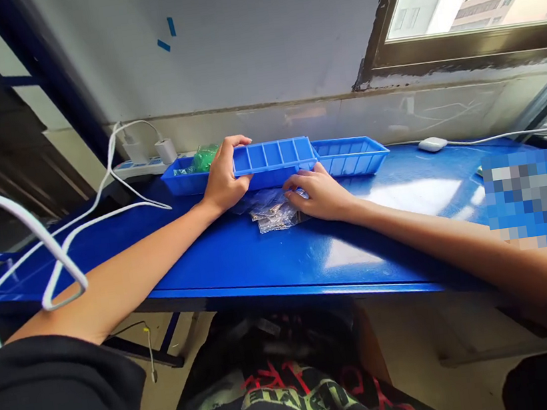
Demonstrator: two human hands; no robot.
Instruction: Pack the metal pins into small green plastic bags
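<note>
My left hand (224, 181) is closed around the left end of a blue plastic bin (272, 156), thumb in front and fingers over the top. Tipped up, the bin shows me its ribbed side; no contents are visible in it. My right hand (322, 192) is at the bin's lower right corner, its fingers bent and apart, with nothing visible between them. Just left of it and below the bin lies a pile of small clear plastic packets (275, 215) on the blue table. What is inside the packets is too small to make out.
Behind the held bin stand a blue bin with green plastic bags (204, 159) and a ribbed blue bin (354, 147). White cables (112, 166) loop over my left arm from a power strip (140, 165). A white adapter (433, 143) lies right; a blurred patch covers the table's right end.
</note>
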